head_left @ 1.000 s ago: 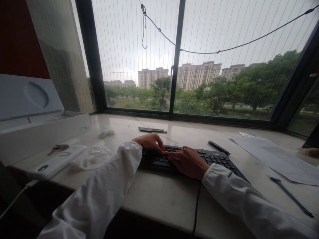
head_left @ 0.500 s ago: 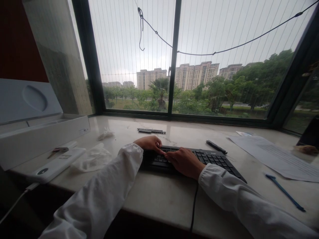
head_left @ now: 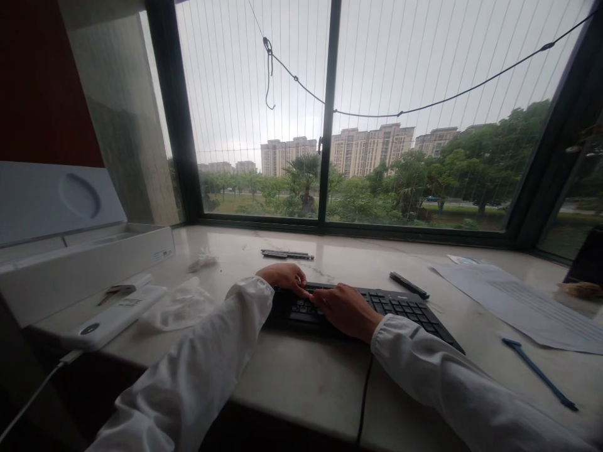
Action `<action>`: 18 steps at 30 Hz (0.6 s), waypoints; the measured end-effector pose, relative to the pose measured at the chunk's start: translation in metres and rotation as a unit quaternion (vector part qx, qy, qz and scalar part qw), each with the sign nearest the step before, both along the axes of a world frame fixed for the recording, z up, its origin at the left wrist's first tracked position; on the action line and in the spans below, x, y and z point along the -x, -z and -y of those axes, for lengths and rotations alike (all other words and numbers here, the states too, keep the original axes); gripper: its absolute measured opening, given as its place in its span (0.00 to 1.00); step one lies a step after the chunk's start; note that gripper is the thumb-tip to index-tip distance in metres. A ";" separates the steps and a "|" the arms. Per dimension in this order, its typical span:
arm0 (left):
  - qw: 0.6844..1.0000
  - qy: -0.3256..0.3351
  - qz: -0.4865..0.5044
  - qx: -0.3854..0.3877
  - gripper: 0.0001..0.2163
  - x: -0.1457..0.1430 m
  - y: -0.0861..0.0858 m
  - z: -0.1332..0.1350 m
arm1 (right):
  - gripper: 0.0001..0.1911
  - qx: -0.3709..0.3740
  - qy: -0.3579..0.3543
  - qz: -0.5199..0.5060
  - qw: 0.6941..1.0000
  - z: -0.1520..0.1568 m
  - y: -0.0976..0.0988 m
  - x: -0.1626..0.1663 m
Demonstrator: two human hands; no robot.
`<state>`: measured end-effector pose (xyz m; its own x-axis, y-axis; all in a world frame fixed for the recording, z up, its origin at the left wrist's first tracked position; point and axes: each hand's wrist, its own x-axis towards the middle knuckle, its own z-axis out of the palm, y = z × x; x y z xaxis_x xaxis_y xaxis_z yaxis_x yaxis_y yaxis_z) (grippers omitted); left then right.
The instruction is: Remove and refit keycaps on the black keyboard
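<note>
A black keyboard [head_left: 409, 309] lies on the pale stone sill in front of me, its cord running down over the front edge. My left hand [head_left: 284, 276] rests over its upper left part, fingers curled and thumb stretched toward the right. From the other side, my right hand [head_left: 347, 309] lies across the middle keys, its fingers drawn together. The fingertips of both hands meet just above the keys. Whatever they pinch, if anything, is too small or hidden to name.
Thin dark strips [head_left: 287, 255] lie behind the keyboard, and a black bar-shaped piece [head_left: 409, 284] near its right corner. Printed paper [head_left: 518, 304] and a blue tool [head_left: 539, 375] are at right. Crumpled plastic [head_left: 183, 306], a white power bank [head_left: 120, 318], keys [head_left: 115, 290] and an open white box [head_left: 94, 254] stand left.
The view has tilted up slightly, so the scene sits a little lower. Both hands stay together at the same part of the keyboard, with only slight finger movement.
</note>
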<state>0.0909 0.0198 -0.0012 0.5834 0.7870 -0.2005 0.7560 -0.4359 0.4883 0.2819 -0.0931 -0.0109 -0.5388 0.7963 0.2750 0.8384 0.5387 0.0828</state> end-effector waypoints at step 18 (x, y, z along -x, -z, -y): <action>1.000 0.012 -0.028 -0.007 0.21 -0.002 -0.006 0.003 | 0.23 -0.033 -0.042 0.049 0.997 0.005 -0.001 0.003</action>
<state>0.0929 0.0163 0.0045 0.5896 0.7764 -0.2227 0.7718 -0.4603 0.4387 0.2789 -0.0980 -0.0095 -0.6294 0.7292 0.2687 0.7770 0.5970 0.1998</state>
